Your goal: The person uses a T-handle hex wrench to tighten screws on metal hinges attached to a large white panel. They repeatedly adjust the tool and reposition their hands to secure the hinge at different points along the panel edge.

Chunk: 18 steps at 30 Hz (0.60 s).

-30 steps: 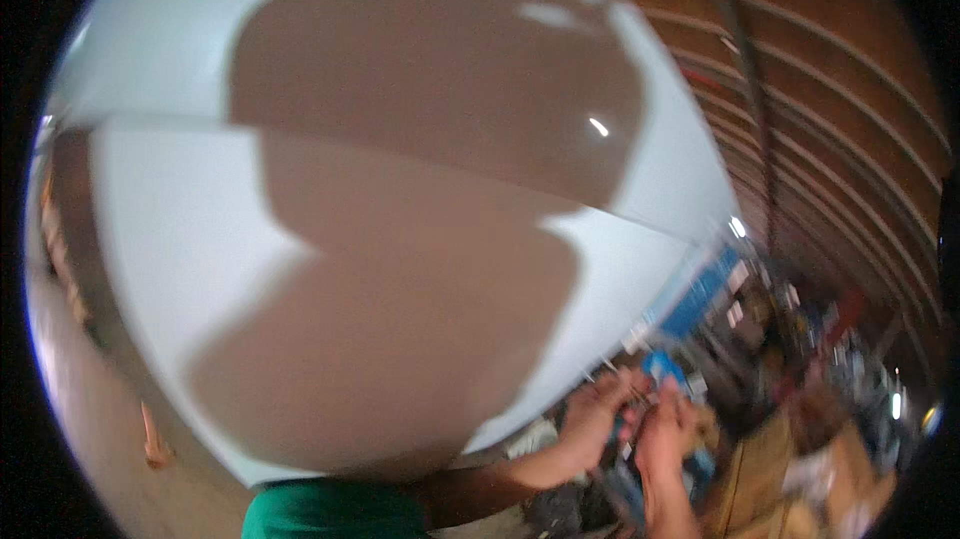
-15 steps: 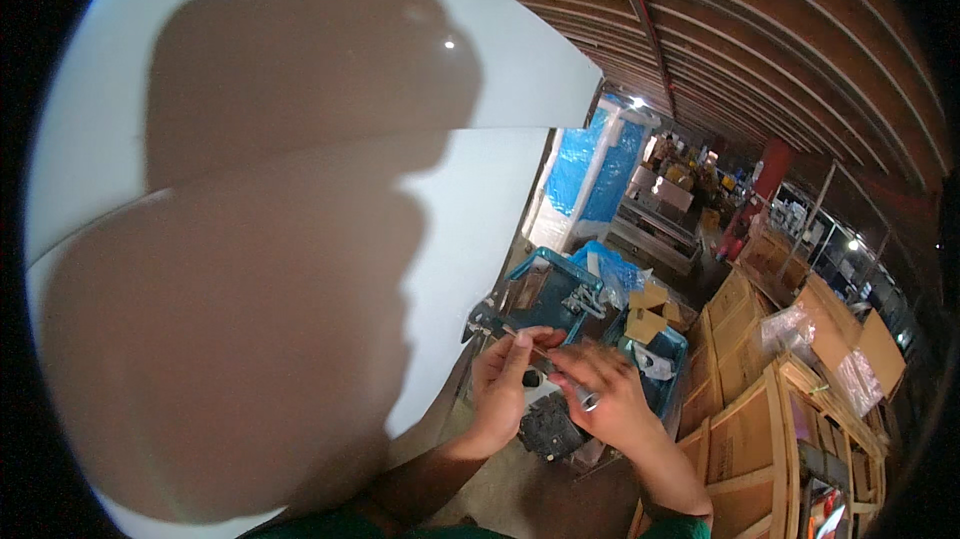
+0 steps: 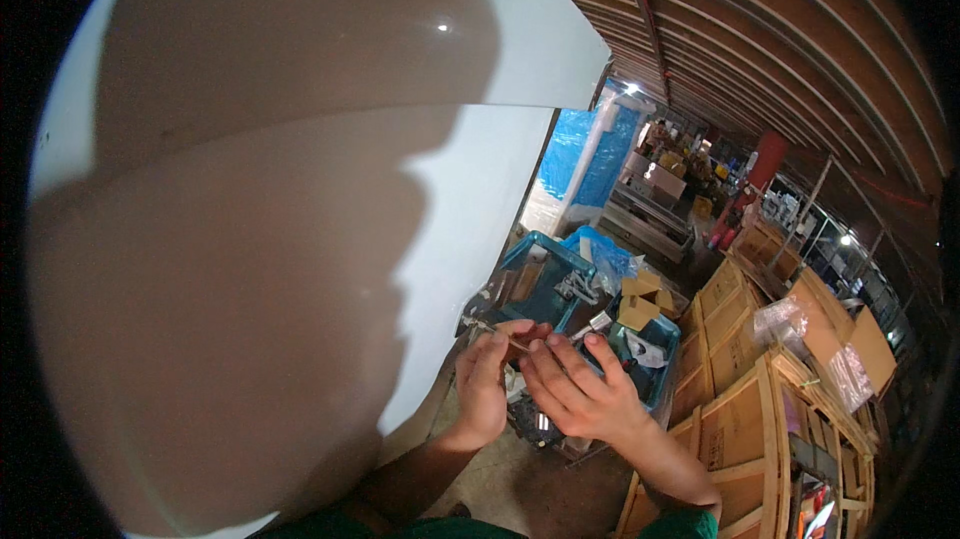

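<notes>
My left hand is closed around a thin metal rod, its thumb on the near side. The rod slants from the dark fitting at the edge of the white panel towards my right hand. My right hand lies against the rod with its fingers stretched and slightly apart; its thumb is hidden. A silver cylindrical end shows just past the right fingertips. Whether it belongs to the rod, I cannot tell. Below the hands sits a black ribbed piece, partly covered by them.
Teal bins with metal parts stand beyond my hands. Small cardboard boxes and blue plastic wrap lie beside them. Wooden crates line the right side, with a large open carton on top. The white panel fills the left, under my shadow.
My right hand has shifted up, its fingers now stretched out. The silver cylindrical end has gone from below that hand to above its fingertips. My left hand keeps its hold as the view shifts slightly.
</notes>
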Motion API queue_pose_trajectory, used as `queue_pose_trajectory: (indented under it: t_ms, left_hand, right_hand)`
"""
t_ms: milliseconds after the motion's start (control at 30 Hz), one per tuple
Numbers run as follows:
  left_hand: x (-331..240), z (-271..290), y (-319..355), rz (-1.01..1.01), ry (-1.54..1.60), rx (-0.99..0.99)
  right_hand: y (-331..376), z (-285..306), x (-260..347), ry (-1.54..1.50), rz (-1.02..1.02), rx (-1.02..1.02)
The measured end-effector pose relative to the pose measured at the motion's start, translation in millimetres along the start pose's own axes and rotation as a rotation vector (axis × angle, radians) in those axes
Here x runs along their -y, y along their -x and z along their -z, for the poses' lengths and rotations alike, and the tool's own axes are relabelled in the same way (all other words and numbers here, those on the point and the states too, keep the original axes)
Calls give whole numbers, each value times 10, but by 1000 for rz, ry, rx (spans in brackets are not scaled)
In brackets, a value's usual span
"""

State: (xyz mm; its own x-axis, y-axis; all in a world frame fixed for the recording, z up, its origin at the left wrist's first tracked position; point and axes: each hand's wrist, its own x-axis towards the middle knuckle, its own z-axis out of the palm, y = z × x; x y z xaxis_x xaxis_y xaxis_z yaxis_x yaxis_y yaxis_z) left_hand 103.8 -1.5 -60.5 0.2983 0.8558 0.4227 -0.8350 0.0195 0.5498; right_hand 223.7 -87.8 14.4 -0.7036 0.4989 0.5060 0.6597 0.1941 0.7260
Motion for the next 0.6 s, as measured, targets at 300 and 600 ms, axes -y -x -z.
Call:
queue_pose_trajectory:
  t_ms: [300, 600]
  left_hand:
    - [18, -10, 4, 76, 158, -42]
    - [73, -13, -34, 25, 190, -121]
  right_hand:
    - [-107, -113, 39, -1458, -1107, 92]
    - [78, -222, 15, -353, -480, -246]
